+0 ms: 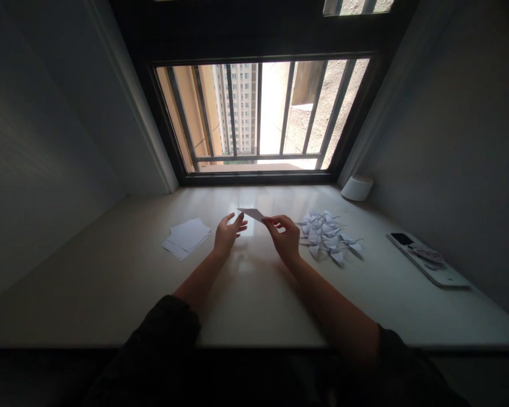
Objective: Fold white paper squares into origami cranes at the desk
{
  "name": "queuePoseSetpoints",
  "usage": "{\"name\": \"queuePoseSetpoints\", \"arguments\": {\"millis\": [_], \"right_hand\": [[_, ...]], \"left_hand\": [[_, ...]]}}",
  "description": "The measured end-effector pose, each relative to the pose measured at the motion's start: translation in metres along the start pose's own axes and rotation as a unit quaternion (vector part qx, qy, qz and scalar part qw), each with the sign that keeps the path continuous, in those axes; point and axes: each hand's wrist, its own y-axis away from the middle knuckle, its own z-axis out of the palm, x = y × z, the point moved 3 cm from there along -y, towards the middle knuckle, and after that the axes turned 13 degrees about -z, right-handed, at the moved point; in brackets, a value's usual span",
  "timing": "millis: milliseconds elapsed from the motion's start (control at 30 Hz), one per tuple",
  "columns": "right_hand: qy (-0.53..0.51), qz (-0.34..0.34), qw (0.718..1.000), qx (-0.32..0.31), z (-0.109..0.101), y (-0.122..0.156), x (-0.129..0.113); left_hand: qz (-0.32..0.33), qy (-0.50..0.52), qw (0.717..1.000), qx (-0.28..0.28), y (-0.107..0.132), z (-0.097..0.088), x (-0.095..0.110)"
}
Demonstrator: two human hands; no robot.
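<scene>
At frame centre, above the pale counter [110,282], I hold a folded paper piece [251,213].

My right hand [285,234] pinches its edge, fingers together; my left hand [228,233] hovers beside it, fingers apart. Paper cranes [328,236] lie right, blank sheets [187,237] left.

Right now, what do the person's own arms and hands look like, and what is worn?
Both forearms are bare. Dark sleeves are pushed up near the elbows. The left hand and right hand are bare too: no gloves, and no rings, watch or markings that can be made out in this dim light.
</scene>
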Motion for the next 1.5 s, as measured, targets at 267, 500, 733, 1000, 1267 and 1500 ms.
{"name": "queuePoseSetpoints", "arguments": {"millis": [267, 500, 733, 1000, 1267, 1500], "right_hand": [[0.134, -0.091, 0.981, -0.110, 0.005, 0.003, -0.006], [0.143, -0.095, 0.977, -0.128, 0.006, 0.003, -0.001], [0.061, -0.044, 0.993, -0.087, 0.005, 0.003, 0.003], [0.000, -0.050, 0.994, -0.092, 0.007, 0.002, -0.005], [0.081, -0.083, 0.985, -0.129, 0.007, 0.004, -0.009], [0.086, -0.036, 0.991, -0.095, 0.004, 0.003, -0.003]], "left_hand": [[-0.013, 0.013, 0.996, -0.089, 0.006, 0.011, 0.002], [0.000, 0.001, 0.996, -0.090, 0.008, 0.011, 0.001], [-0.004, 0.030, 0.996, -0.083, 0.001, 0.007, -0.001], [0.011, 0.006, 0.997, -0.079, 0.002, 0.005, 0.002], [-0.010, -0.034, 0.995, -0.096, 0.008, 0.007, 0.001], [-0.010, -0.062, 0.994, -0.092, 0.009, 0.007, -0.001]]}}
